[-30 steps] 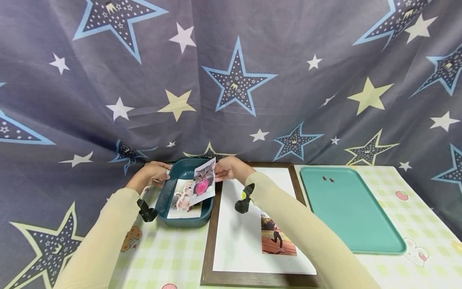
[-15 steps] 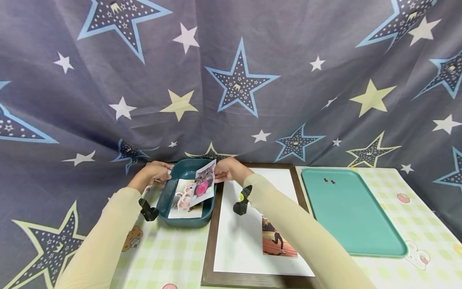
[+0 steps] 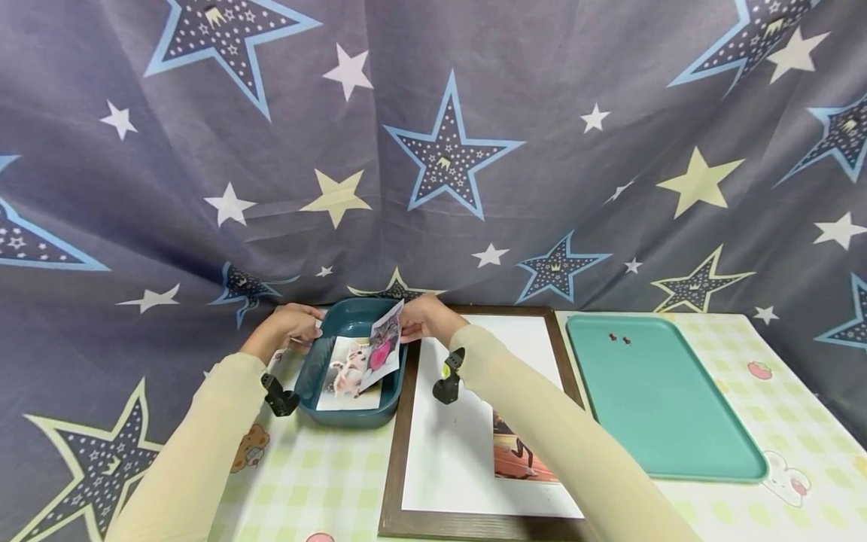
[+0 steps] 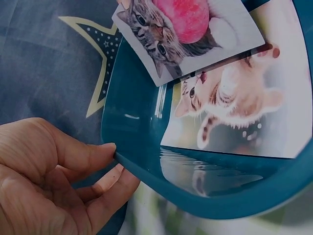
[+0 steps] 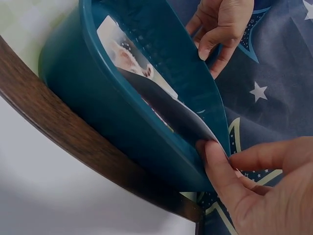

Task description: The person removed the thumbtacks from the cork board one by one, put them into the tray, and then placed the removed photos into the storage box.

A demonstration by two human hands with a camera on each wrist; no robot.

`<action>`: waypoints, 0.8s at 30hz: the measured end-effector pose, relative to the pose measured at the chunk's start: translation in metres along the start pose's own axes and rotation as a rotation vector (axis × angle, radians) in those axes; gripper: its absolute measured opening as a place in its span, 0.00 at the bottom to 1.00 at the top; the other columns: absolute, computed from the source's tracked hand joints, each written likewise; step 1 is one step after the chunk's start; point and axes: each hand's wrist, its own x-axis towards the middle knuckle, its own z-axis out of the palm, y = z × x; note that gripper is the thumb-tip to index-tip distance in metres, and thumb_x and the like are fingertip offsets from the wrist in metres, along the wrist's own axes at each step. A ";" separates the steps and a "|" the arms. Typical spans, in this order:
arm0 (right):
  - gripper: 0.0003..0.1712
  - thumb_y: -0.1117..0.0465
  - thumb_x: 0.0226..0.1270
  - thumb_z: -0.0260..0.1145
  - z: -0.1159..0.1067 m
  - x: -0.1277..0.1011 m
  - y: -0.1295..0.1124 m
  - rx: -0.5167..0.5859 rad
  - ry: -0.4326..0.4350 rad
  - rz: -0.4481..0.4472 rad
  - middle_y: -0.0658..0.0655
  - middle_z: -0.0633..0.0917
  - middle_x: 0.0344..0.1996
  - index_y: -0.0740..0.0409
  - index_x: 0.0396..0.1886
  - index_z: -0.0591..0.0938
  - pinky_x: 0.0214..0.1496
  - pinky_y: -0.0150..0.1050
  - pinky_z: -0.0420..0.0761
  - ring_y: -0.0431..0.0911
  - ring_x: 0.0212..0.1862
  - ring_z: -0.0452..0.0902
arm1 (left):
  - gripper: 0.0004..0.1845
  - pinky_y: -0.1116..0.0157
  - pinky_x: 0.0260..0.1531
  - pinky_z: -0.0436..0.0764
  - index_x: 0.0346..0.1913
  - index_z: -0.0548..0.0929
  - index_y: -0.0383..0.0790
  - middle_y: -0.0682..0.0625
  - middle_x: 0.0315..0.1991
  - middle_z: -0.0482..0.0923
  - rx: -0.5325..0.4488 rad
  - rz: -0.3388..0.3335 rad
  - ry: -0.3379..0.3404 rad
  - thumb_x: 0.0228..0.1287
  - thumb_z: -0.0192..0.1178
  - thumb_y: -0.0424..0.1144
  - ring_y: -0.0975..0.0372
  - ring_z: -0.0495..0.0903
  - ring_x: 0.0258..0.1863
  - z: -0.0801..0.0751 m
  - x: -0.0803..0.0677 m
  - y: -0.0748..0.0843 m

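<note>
My left hand (image 3: 293, 327) pinches the far left rim of a dark teal basin (image 3: 347, 418) between thumb and fingers. A photo of a white-and-ginger kitten (image 4: 230, 103) lies inside the basin. My right hand (image 3: 423, 318), at the basin's right side, pinches a photo of a tabby cat with a pink ball (image 3: 382, 351) by its edge. That photo is tilted over the basin and covers part of the kitten photo. In the right wrist view its dark back (image 5: 171, 110) shows, and the thumb (image 5: 220, 166) presses on it near the rim.
A brown-framed white board (image 3: 467, 524) lies beside the basin, bearing a photo of a runner (image 3: 516, 456) partly hidden by my right sleeve. Farther right, a mint-green tray (image 3: 670, 406) holds red push pins (image 3: 619, 339). A star-patterned curtain (image 3: 433, 248) hangs behind the table.
The tabby cat photo has turned more edge-on, and my right hand has shifted slightly left with it. My left hand keeps its grip on the basin's rim.
</note>
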 end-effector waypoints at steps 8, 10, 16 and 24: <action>0.12 0.83 0.59 0.56 0.008 -0.087 -0.028 -0.044 0.040 -0.002 0.62 0.75 0.34 0.71 0.41 0.74 0.48 0.46 0.89 0.53 0.34 0.78 | 0.29 0.55 0.48 0.86 0.71 0.66 0.27 0.44 0.42 0.75 0.006 -0.003 0.002 0.67 0.53 0.24 0.59 0.75 0.38 -0.001 0.003 0.000; 0.16 0.84 0.56 0.57 0.010 -0.074 -0.024 -0.040 0.060 0.001 0.63 0.76 0.36 0.69 0.44 0.73 0.42 0.46 0.90 0.55 0.34 0.79 | 0.29 0.56 0.47 0.86 0.71 0.66 0.27 0.46 0.39 0.75 0.002 -0.004 0.004 0.67 0.53 0.24 0.59 0.74 0.37 0.001 0.003 0.001; 0.20 0.86 0.46 0.57 0.011 0.038 0.004 -0.016 0.060 0.028 0.64 0.76 0.35 0.66 0.39 0.73 0.33 0.47 0.89 0.59 0.32 0.80 | 0.29 0.58 0.43 0.86 0.71 0.66 0.26 0.50 0.32 0.72 -0.001 0.002 0.003 0.65 0.53 0.23 0.61 0.73 0.35 0.003 0.001 0.002; 0.16 0.84 0.57 0.56 0.016 -0.067 -0.022 -0.053 0.060 0.006 0.65 0.77 0.35 0.70 0.45 0.73 0.45 0.46 0.90 0.55 0.34 0.80 | 0.29 0.54 0.50 0.85 0.71 0.66 0.26 0.44 0.43 0.76 0.001 0.004 -0.001 0.67 0.53 0.24 0.58 0.75 0.39 0.001 -0.001 0.001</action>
